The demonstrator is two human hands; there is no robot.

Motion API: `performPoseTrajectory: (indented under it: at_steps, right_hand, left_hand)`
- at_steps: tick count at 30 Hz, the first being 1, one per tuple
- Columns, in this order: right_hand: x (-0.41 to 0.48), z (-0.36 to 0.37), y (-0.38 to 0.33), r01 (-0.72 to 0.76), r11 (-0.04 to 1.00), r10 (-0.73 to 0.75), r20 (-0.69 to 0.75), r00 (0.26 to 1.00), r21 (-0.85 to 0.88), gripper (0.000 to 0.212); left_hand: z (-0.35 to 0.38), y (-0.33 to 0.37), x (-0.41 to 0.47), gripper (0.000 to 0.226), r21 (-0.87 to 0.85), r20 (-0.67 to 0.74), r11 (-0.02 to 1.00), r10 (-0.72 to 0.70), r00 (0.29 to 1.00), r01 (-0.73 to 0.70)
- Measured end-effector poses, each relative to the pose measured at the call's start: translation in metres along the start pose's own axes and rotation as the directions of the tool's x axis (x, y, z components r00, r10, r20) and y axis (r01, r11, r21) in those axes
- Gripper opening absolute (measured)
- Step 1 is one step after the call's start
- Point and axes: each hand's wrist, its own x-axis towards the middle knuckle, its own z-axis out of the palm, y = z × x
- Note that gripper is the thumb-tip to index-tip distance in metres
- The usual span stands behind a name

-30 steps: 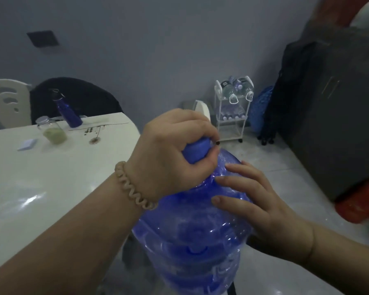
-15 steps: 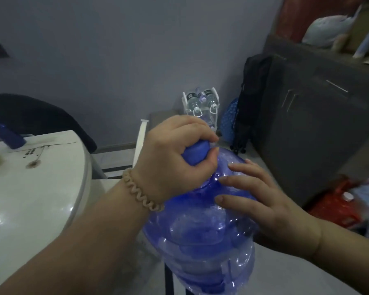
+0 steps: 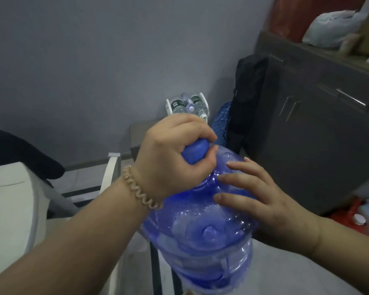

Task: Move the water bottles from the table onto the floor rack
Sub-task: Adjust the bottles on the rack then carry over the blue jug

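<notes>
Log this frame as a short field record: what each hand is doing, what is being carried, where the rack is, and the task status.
left hand: grip closed around the blue cap of the jug
right hand: open, fingers spread flat on the jug's shoulder
carried item: large blue water jug, held in front of the person, off the table
table: white, at left edge
rack: white, by the far wall, small bottles on top
task status: jug not yet on rack

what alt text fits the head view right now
Two bare hands hold a large blue translucent plastic water jug: the left hand grips its blue cap, the right hand rests open on its shoulder. A white floor rack of small bottles stands by the grey wall behind.
</notes>
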Motion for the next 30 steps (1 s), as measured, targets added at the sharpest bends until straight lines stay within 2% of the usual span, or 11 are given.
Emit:
performPoseTrajectory:
  at_steps: [6, 11, 21, 30]
  right_hand:
    - [0.060, 0.030, 0.074, 0.036, 0.999, -0.037, -0.019, 0.999, -0.040, 0.046]
    - [0.112, 0.059, 0.149, 0.096, 0.995, -0.096, 0.018, 0.995, -0.001, 0.069]
    - [0.210, 0.139, 0.309, 0.262, 0.944, -0.261, -0.034, 0.965, 0.200, 0.047]
    - [0.306, 0.209, 0.415, 0.358, 0.902, -0.356, -0.050, 0.933, 0.243, 0.054]
  left_hand:
    - [0.003, -0.082, 0.043, 0.008, 0.051, -0.014, 0.998, 0.042, 0.999, -0.042]
    - [0.012, -0.155, 0.075, 0.008, 0.100, -0.023, 0.995, 0.010, 1.000, -0.008]
    - [0.041, -0.294, 0.123, 0.007, 0.338, -0.040, 0.921, -0.189, 0.981, 0.192]
    - [0.042, -0.421, 0.159, 0.012, 0.435, -0.081, 0.866, -0.234, 0.969, 0.246]
